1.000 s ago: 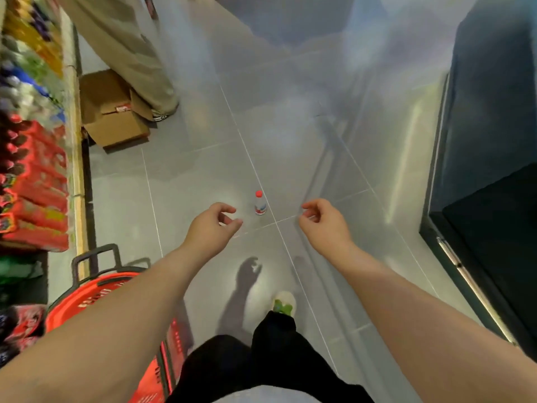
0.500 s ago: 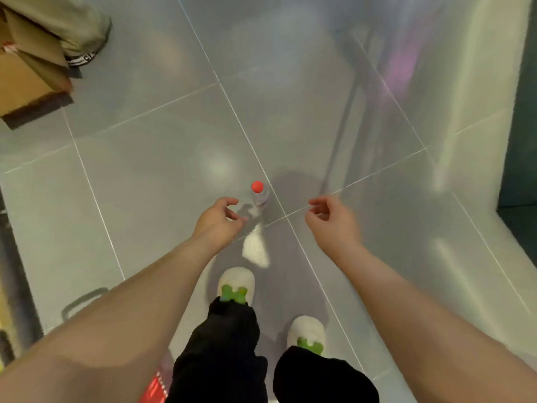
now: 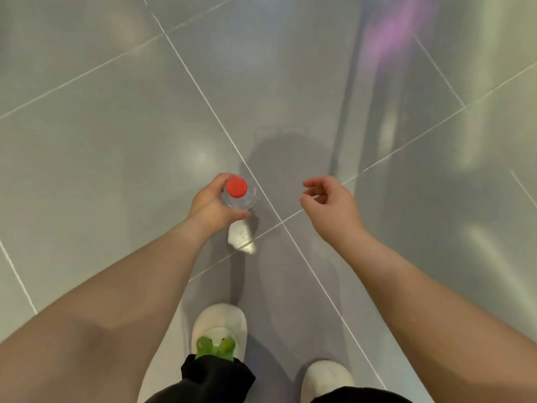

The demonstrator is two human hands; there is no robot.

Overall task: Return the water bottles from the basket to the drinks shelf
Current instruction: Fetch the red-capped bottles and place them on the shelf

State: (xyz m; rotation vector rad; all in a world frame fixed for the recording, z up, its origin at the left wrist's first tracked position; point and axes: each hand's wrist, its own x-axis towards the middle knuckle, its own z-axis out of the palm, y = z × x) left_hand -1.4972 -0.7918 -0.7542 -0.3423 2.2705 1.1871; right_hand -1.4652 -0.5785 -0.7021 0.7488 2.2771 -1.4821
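A clear water bottle (image 3: pixel 243 199) with a red cap stands upright on the grey tiled floor, seen from almost straight above. My left hand (image 3: pixel 210 206) is wrapped around its upper body just below the cap, thumb and fingers on either side. My right hand (image 3: pixel 329 206) hovers to the right of the bottle, apart from it, with fingers loosely curled and nothing in it. The basket and the drinks shelf are out of view.
Glossy grey floor tiles (image 3: pixel 116 141) with pale grout lines fill the view. My two feet in white slippers (image 3: pixel 219 330) with green trim stand just below the bottle, under black trouser legs (image 3: pixel 215 379).
I have stepped closer and the view has tilted down; the shelf, basket and cardboard box have left the frame. My left hand has reached the bottle and closed around it.
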